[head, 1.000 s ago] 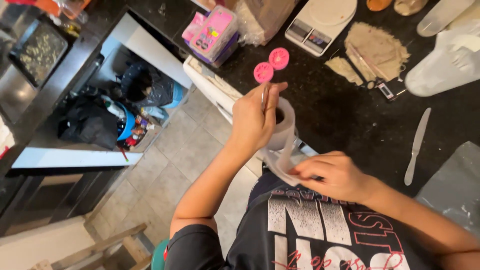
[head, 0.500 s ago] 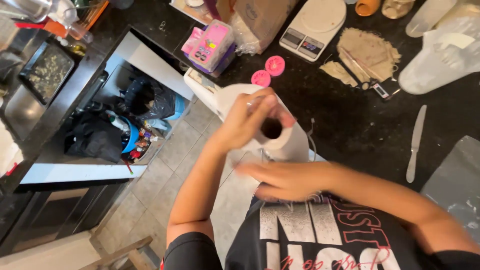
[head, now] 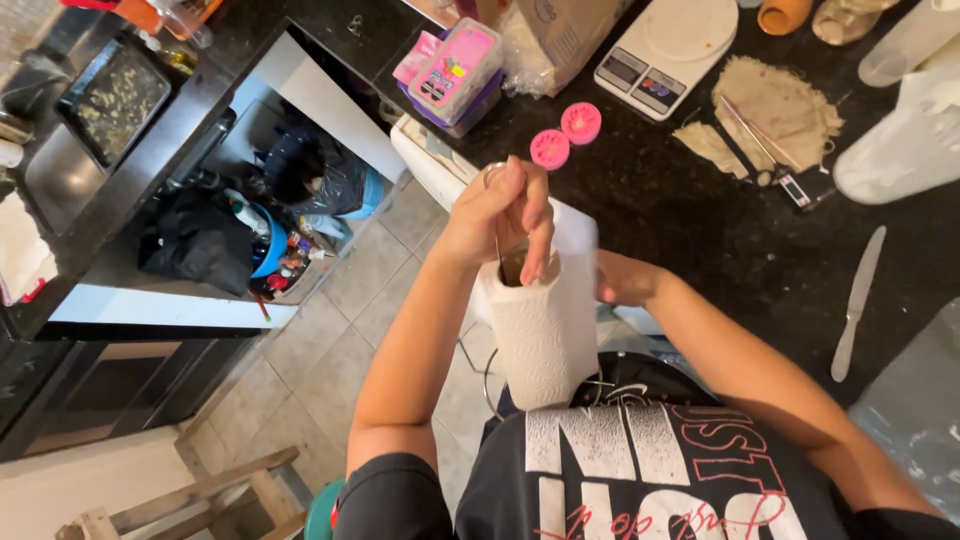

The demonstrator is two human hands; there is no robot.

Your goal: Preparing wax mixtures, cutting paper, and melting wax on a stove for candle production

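My left hand (head: 497,215) grips the top of a white paper towel roll (head: 545,335), fingers reaching into its cardboard core. The same hand also pinches a thin metal tool (head: 490,174) with a ring end. The roll hangs upright in front of my chest, above the counter's edge. My right hand (head: 620,280) is against the roll's far side, and its fingers are hidden behind the paper.
On the black counter (head: 700,230) lie two pink round moulds (head: 565,135), a white kitchen scale (head: 665,45), a pink box (head: 455,65), a brown crumpled sheet (head: 765,100) and a white plastic knife (head: 858,300). Left below, an open shelf holds dark bags (head: 290,180).
The roll has swung from lying sideways, with a sheet pulled out, to upright. My right hand left the loose sheet near my chest and moved up behind the roll.
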